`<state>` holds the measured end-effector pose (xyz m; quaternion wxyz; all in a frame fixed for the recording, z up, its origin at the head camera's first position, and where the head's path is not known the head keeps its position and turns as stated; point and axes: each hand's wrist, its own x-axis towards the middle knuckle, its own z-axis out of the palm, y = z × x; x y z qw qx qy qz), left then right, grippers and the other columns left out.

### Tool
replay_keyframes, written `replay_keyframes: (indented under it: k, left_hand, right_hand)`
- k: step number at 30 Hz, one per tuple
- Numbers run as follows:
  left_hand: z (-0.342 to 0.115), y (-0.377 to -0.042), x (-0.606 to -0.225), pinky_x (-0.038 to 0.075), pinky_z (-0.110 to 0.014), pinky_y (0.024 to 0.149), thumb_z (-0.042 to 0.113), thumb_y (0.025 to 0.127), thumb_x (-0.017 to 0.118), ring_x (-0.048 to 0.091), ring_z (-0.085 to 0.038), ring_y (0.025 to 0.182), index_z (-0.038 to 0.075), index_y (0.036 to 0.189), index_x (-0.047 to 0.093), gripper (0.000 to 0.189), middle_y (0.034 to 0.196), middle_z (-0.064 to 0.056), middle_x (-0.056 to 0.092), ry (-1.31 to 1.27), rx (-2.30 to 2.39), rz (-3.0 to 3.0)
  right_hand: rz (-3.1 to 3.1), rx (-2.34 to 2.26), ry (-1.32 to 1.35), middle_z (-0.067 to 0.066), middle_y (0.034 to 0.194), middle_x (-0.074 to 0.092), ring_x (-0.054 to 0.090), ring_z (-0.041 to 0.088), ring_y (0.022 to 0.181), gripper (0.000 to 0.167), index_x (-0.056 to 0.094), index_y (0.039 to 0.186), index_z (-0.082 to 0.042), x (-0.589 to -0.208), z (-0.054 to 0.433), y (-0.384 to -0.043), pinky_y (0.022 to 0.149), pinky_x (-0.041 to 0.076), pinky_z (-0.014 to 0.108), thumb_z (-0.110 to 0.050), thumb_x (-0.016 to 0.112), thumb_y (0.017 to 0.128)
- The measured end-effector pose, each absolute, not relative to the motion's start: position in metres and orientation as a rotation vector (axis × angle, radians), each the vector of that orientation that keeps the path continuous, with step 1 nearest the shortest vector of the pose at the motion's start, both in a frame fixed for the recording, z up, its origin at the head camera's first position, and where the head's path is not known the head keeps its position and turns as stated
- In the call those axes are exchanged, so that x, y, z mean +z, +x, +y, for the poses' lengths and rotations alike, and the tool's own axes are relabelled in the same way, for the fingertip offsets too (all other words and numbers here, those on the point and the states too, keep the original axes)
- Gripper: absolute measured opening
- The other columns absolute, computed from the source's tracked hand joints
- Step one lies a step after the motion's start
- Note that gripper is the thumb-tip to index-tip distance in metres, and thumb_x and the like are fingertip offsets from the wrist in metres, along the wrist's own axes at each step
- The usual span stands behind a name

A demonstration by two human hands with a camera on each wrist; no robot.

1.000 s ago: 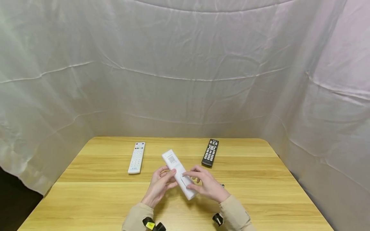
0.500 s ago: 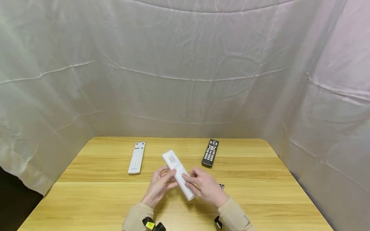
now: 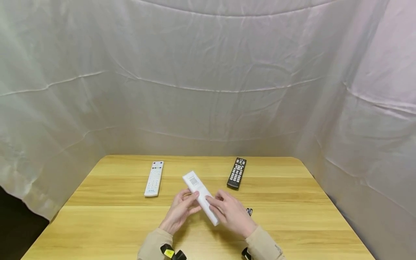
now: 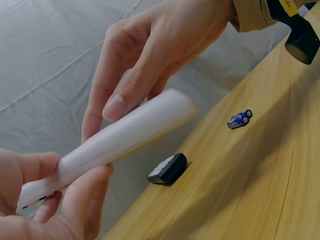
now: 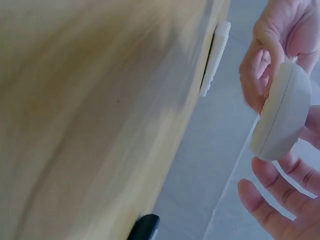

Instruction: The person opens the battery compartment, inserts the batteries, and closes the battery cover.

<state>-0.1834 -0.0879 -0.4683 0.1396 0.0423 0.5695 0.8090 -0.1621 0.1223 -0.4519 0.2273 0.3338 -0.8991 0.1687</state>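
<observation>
- Held remote (image 3: 202, 196), white, is slanted above the desk (image 3: 107, 220), midway between its left and right edges, its printed code facing up.
- Pale wood makes up the desk, with rounded far corners; a creased grey curtain (image 3: 208, 112) hangs behind its far edge and along both sides.
- Second white remote (image 3: 154, 178) and black remote (image 3: 237, 173) lie buttons up near the far edge, left and right of middle.
- Two blue batteries (image 4: 240, 119) lie together on the desk, just beside the right hand (image 3: 232, 213) in the head view.
- Left hand (image 3: 180, 211) pinches the held remote's left side, thumb on top.
- Right hand touches its near half with forefinger and thumb, other fingers loosely spread.
</observation>
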Motion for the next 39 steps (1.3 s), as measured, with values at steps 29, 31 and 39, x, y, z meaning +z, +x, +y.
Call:
replay_keyframes:
  k: [29,31,39]
  left_hand:
    - [-0.114,-0.230,-0.452,0.063,-0.030,0.064,0.043,0.088,0.075,0.063,-0.021,0.080,0.004,0.127,0.039,0.066,0.105,-0.019,0.060,-0.074,1.875,2.624]
    - [-0.117,-0.239,-0.450,0.057,-0.026,0.055,0.047,0.084,0.077,0.062,-0.020,0.072,0.006,0.125,0.041,0.069,0.096,-0.016,0.063,-0.086,1.712,2.793]
    - [-0.125,-0.273,-0.450,0.044,-0.024,0.043,0.045,0.078,0.082,0.053,-0.019,0.056,0.004,0.128,0.044,0.075,0.077,-0.010,0.060,-0.182,1.271,3.132]
  right_hand:
    - [-2.420,1.000,0.805,0.006,0.103,0.064,0.058,0.012,0.081,0.024,0.073,0.117,-0.006,-0.454,0.130,-0.166,0.067,0.056,0.021,-0.016,0.066,0.097]
    - [-2.427,1.002,0.796,0.006,0.104,0.064,0.058,0.013,0.081,0.024,0.073,0.117,-0.007,-0.454,0.130,-0.165,0.068,0.056,0.021,-0.017,0.066,0.097]
    - [-2.451,1.005,0.780,0.009,0.104,0.064,0.057,0.011,0.081,0.024,0.073,0.117,-0.007,-0.453,0.131,-0.164,0.068,0.057,0.024,-0.017,0.066,0.097]
